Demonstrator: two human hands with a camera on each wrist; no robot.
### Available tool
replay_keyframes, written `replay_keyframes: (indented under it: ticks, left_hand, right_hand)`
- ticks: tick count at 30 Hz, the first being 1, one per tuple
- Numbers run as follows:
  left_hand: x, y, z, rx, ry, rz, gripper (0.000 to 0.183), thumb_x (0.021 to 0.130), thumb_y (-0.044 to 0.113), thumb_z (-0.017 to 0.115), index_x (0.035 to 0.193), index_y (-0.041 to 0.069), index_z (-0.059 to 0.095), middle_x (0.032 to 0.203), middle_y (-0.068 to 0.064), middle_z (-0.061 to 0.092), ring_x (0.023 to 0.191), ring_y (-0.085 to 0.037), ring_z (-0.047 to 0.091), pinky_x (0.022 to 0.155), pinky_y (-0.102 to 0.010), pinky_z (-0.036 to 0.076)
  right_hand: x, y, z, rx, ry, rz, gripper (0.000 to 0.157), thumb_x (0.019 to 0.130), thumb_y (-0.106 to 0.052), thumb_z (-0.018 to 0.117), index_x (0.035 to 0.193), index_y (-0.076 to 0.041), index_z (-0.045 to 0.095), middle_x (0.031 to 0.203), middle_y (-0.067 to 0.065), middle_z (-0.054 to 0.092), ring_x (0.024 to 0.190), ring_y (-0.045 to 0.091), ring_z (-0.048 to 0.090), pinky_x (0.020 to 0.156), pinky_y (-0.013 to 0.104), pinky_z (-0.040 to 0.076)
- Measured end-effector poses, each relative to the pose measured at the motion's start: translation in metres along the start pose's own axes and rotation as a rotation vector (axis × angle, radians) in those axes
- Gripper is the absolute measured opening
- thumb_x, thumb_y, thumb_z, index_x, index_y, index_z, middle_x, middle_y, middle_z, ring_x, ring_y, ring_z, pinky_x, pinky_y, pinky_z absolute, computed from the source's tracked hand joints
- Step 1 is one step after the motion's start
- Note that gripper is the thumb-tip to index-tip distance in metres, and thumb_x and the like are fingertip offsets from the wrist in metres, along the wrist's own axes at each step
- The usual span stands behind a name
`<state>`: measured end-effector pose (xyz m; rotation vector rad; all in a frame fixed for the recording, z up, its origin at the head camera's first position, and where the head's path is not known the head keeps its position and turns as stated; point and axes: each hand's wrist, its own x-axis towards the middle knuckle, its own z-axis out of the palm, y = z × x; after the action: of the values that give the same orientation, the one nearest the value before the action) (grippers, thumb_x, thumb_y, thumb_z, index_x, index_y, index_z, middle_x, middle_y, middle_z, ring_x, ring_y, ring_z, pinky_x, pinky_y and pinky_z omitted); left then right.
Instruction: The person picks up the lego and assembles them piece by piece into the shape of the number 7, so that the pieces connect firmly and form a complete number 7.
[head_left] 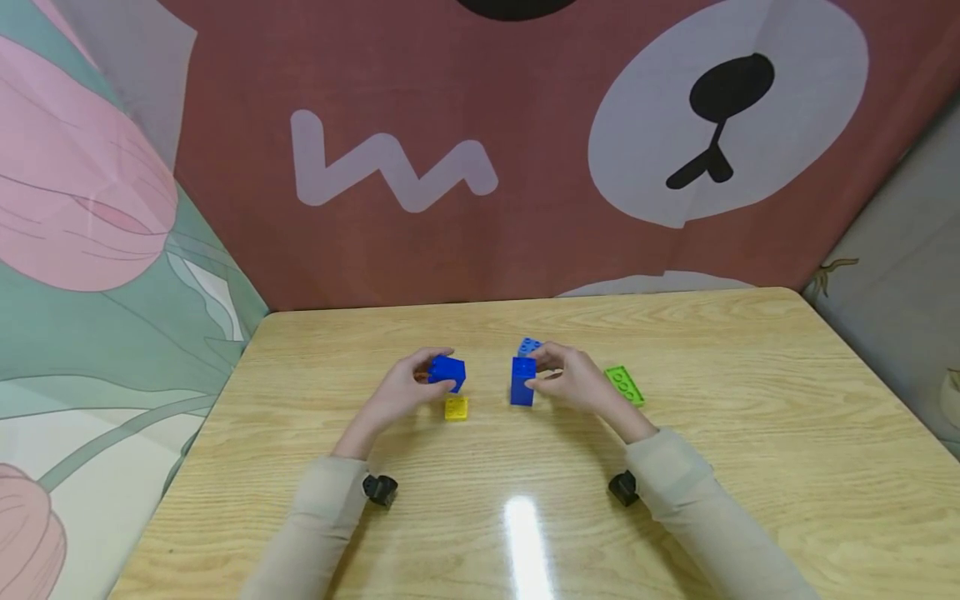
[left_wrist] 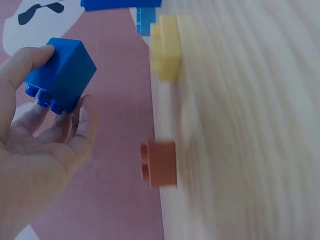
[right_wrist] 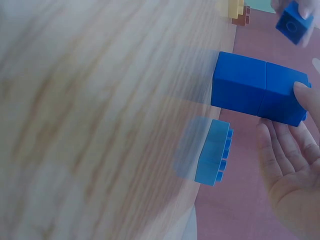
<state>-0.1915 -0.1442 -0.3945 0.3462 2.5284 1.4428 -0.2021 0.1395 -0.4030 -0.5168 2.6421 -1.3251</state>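
Observation:
My left hand pinches a dark blue brick between thumb and fingers, raised above the table. In the left wrist view this blue brick is tilted, its studs toward the palm. My right hand holds the top of a stack of two dark blue bricks, which stands upright on the table. The seam between the stacked bricks shows in the right wrist view, with the thumb and fingers on the upper one. A gap separates the held brick from the stack.
A yellow brick lies just in front of the left hand. An orange-brown brick sits near that hand, mostly hidden in the head view. Behind the stack is a light blue brick. A green brick lies right of the right hand.

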Motion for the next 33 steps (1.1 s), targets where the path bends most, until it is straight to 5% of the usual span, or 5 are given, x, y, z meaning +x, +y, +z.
replay_keyframes:
  ticks: [8,20,29,33]
  left_hand:
    - [0.012,0.014,0.018,-0.104,0.022,-0.014,0.053,0.088,0.018,0.069,0.135,0.009,0.046,0.135,-0.017,0.053,0.120,-0.031,0.054,0.101,-0.043,0.048]
    - [0.023,0.035,0.046,-0.169,0.031,0.118,0.049,0.093,0.016,0.063,0.139,0.018,0.048,0.141,-0.014,0.048,0.119,-0.035,0.057,0.091,-0.040,0.056]
    - [0.030,0.043,0.059,-0.217,0.050,0.100,0.050,0.092,0.021,0.065,0.136,0.011,0.045,0.132,-0.014,0.056,0.119,-0.030,0.059,0.095,-0.040,0.053]
    - [0.033,0.042,0.063,-0.199,0.022,0.142,0.049,0.093,0.022,0.063,0.137,0.011,0.045,0.133,-0.015,0.056,0.119,-0.031,0.059,0.096,-0.039,0.053]
  right_hand:
    - [-0.001,-0.001,-0.001,-0.005,-0.002,0.020,0.038,0.087,-0.015,0.071,0.121,-0.003,0.059,0.116,0.016,0.065,0.110,0.030,0.062,0.090,0.039,0.055]
    - [0.000,0.000,-0.001,0.007,-0.012,0.023,0.038,0.087,-0.015,0.070,0.120,-0.003,0.059,0.117,0.018,0.065,0.111,0.033,0.062,0.089,0.040,0.056]
    - [0.000,-0.002,-0.002,-0.004,-0.020,0.034,0.036,0.088,-0.016,0.069,0.120,-0.003,0.058,0.119,0.018,0.064,0.112,0.033,0.062,0.088,0.042,0.056]
    - [-0.001,-0.001,-0.002,-0.001,-0.015,0.027,0.037,0.088,-0.016,0.070,0.120,-0.002,0.058,0.119,0.019,0.064,0.112,0.033,0.062,0.089,0.043,0.055]
